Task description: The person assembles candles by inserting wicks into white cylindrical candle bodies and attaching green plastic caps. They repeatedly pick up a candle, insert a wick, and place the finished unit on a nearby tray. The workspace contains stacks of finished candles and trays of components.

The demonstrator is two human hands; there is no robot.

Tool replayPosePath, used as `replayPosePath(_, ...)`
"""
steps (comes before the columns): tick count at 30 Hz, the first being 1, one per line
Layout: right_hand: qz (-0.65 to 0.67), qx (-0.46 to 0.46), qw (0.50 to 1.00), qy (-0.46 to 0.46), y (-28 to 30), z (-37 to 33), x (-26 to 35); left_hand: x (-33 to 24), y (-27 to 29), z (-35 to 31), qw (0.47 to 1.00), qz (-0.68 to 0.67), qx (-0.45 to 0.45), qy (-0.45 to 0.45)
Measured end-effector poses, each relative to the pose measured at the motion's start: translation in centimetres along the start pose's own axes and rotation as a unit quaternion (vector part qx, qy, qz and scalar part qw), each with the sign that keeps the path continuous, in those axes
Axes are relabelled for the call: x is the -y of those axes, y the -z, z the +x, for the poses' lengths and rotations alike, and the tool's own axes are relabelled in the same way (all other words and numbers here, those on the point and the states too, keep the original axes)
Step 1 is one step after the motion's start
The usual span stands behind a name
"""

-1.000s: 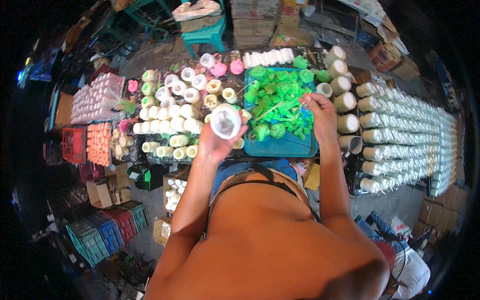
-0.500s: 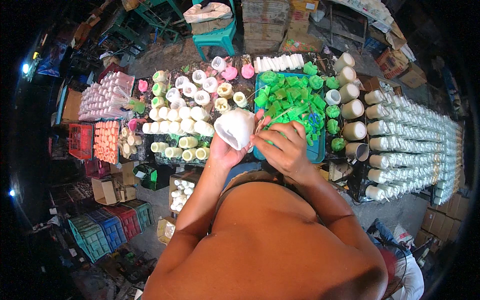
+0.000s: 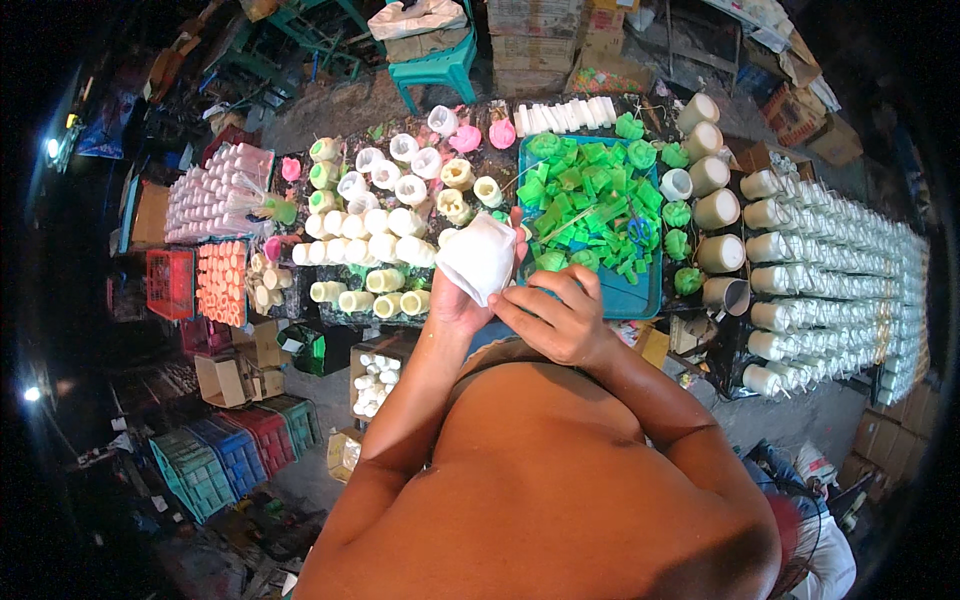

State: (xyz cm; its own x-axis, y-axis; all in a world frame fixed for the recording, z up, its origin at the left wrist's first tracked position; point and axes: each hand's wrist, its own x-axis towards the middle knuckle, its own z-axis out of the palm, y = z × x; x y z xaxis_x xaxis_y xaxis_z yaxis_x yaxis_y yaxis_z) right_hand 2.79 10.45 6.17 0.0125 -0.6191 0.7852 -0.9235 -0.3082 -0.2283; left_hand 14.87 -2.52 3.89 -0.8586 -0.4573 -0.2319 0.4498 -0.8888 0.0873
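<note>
My left hand [image 3: 462, 304] is wrapped around a white hollow wax cup [image 3: 479, 258], held tilted above the table's near edge. My right hand [image 3: 556, 318] has its thumb and forefinger closed at the cup's lower rim, while its other fingers curl loosely. Just beyond my right hand lies a blue tray [image 3: 652, 300] heaped with green wax-like pieces [image 3: 585, 185]. Blue-handled scissors [image 3: 639, 232] rest on that heap. To the left of the held cup stand rows of cream-white wax cylinders [image 3: 372, 250], with translucent white cups [image 3: 385, 175] behind them.
Large cream cylinders [image 3: 717, 210] line the tray's right side. Farther right are rows of white cylinders with threads [image 3: 800, 280]. White sticks [image 3: 565, 116] lie at the back, near a green chair [image 3: 436, 68]. Coloured crates [image 3: 235, 450] stand on the floor at lower left.
The wax cup has been turned, so its outer side shows more and its opening less. My right hand has moved down and a little left, to the cup's lower rim.
</note>
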Motion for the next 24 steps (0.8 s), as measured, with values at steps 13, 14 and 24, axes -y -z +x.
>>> replayPosePath(13, 0.209, -0.162, 0.918, -0.296, 2.0, -0.2, -2.4, 0.5, -0.4, 0.8, 0.961, 0.173, -0.204, -0.065)
replayPosePath(14, 0.22, -0.167, 0.9, -0.338, 2.8, -0.6, -2.8, 0.7, -0.8, 1.0, 0.953, 0.198, -0.218, -0.069)
replayPosePath(24, 0.352, -0.16, 0.857, -0.34, 5.8, 3.6, -0.6, 0.0, -1.0, 1.7, 0.965, 0.135, -0.217, -0.053)
